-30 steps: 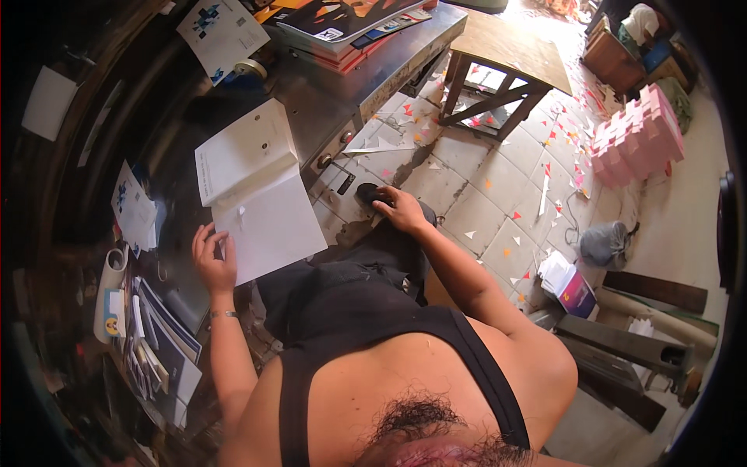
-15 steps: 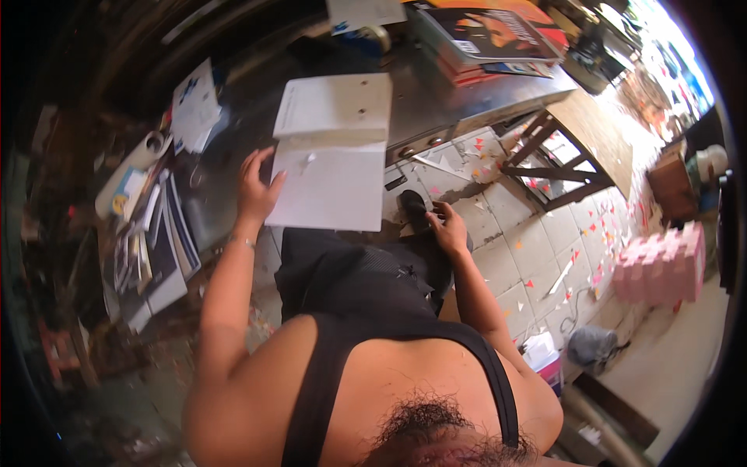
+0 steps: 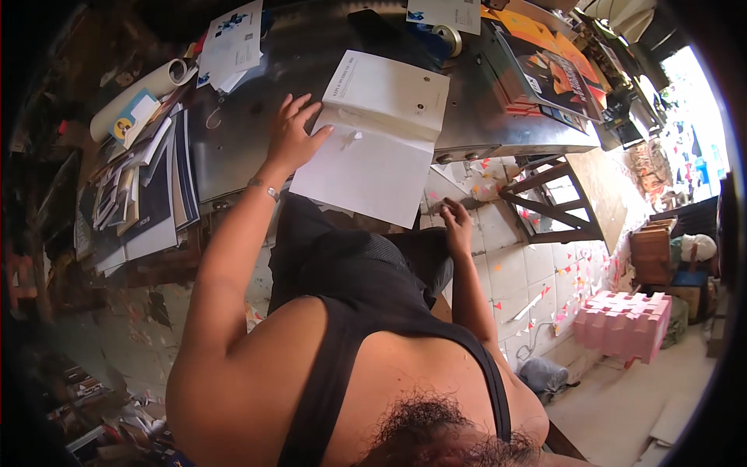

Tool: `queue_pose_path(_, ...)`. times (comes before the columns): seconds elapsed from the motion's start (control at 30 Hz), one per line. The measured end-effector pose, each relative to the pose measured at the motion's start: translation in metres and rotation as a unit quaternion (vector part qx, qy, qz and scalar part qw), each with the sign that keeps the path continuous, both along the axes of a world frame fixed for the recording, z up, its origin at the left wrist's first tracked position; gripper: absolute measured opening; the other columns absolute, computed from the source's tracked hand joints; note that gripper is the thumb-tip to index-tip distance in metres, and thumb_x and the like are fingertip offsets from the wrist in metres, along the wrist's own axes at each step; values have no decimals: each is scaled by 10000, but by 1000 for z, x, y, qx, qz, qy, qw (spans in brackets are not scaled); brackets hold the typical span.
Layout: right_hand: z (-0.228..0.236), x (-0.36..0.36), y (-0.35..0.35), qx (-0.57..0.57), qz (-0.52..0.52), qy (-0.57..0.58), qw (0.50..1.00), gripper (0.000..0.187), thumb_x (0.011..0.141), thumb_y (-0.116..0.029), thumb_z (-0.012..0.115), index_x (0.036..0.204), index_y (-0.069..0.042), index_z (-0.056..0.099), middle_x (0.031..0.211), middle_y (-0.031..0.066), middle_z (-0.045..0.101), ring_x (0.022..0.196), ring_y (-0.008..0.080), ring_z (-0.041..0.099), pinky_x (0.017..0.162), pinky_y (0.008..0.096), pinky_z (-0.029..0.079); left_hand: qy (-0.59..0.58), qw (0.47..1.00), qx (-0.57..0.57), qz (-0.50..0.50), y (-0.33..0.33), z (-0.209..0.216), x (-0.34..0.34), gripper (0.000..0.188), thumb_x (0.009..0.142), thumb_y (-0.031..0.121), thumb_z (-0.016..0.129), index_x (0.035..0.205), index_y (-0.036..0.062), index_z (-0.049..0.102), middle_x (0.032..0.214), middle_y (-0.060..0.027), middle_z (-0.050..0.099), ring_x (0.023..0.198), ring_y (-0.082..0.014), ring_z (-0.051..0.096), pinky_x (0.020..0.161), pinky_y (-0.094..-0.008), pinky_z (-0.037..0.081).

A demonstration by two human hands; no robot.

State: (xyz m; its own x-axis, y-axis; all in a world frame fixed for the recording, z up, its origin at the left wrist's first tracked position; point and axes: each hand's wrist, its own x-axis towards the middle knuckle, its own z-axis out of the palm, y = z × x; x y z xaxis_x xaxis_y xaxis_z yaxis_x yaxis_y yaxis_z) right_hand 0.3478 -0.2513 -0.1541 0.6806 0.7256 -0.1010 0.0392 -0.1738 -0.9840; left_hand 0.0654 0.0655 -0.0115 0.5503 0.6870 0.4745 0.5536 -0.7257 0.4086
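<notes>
A white paper cover [image 3: 366, 167], unfolded along a creased spine, lies on the metal table and overhangs its front edge. Its far half carries printed lines and small round emblems. A small white scrap [image 3: 352, 138] rests near the crease. My left hand [image 3: 296, 136] is open, fingers spread, at the cover's left side, with the thumb over its edge. Beyond the table's front edge, to the right of the cover, my right hand [image 3: 457, 224] hangs with loosely bent fingers and nothing visible in them.
Stacked books and papers [image 3: 148, 183] and a paper roll [image 3: 140, 97] lie at left. Magazines [image 3: 545, 74] are piled at the far right, near a tape roll [image 3: 447, 39]. A wooden stool [image 3: 595, 194] and a pink bundle [image 3: 622, 323] stand on the scrap-strewn floor.
The view has turned, so the cover appears tilted and further right. My left hand stays at its left edge with fingers spread wider. The right hand's fingers are bent a little more.
</notes>
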Motion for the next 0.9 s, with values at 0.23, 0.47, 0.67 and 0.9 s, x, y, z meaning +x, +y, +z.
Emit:
queue_pose_path(0.23, 97, 7, 38, 121, -33, -148, 981, 351, 1023, -139, 623, 1326, 37, 625, 1130, 101, 718, 1019, 153, 670, 934, 297, 521, -48, 994, 30, -95, -4, 3, 0, 353, 822, 263, 818, 1133, 109, 756, 1439, -103, 600, 1461, -391, 390, 1210, -496, 301)
queue_pose_path(0.47, 158, 3, 48, 145, 7, 195, 970, 515, 967, -3, 582, 1477, -52, 535, 1112, 94, 707, 923, 101, 662, 784, 216, 513, -58, 992, 13, -108, -16, 9, 1, 421, 807, 81, 705, 1225, 112, 670, 1374, -113, 634, 1400, -380, 467, 1184, -484, 352)
queue_pose_path(0.67, 163, -7, 44, 172, 92, 79, 978, 680, 891, 136, 532, 1536, -70, 469, 1186, 87, 691, 1018, 123, 679, 852, 243, 542, -58, 985, 28, -161, -22, 23, 5, 591, 789, 10, 643, 1367, 126, 600, 1402, -125, 613, 1389, -381, 488, 1166, -491, 381)
queue_pose_path(0.9, 176, 17, 87, 169, 86, -61, 980, 525, 913, 62, 649, 1424, -15, 556, 1155, 99, 724, 1052, 163, 685, 928, 287, 547, -86, 984, -16, -156, -19, 21, 3, 540, 882, 128, 715, 1398, 83, 563, 1329, -122, 683, 1388, -358, 502, 1153, -455, 393)
